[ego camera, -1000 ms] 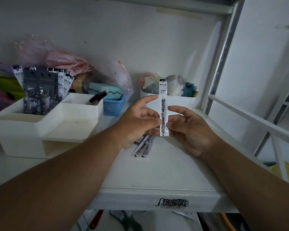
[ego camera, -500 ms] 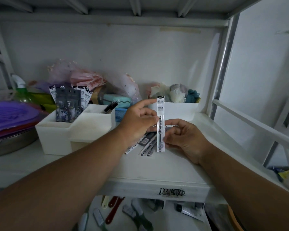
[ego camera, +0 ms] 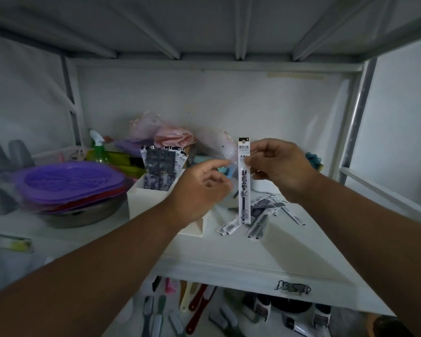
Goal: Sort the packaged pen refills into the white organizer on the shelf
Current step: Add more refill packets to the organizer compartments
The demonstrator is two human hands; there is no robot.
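My right hand (ego camera: 278, 169) pinches a packaged pen refill (ego camera: 244, 181) near its top, and the pack hangs upright above the shelf. My left hand (ego camera: 202, 188) hovers just left of it with loosely curled fingers, apart from the pack. The white organizer (ego camera: 146, 198) stands behind my left hand, partly hidden by it, with several dark refill packs (ego camera: 159, 166) upright in its back compartment. More loose refill packs (ego camera: 258, 215) lie scattered on the white shelf (ego camera: 289, 254) under the held pack.
Stacked purple and red lids on a metal bowl (ego camera: 71, 188) sit at the left. A green spray bottle (ego camera: 99, 148) and pink bags (ego camera: 165, 132) crowd the back. A white rail (ego camera: 384, 193) runs along the right. Toothbrushes (ego camera: 192, 310) lie on the lower level.
My right hand has taken the refill pack near its top and lifted it; my left hand has let go and drawn slightly left. The view has pulled back and up.
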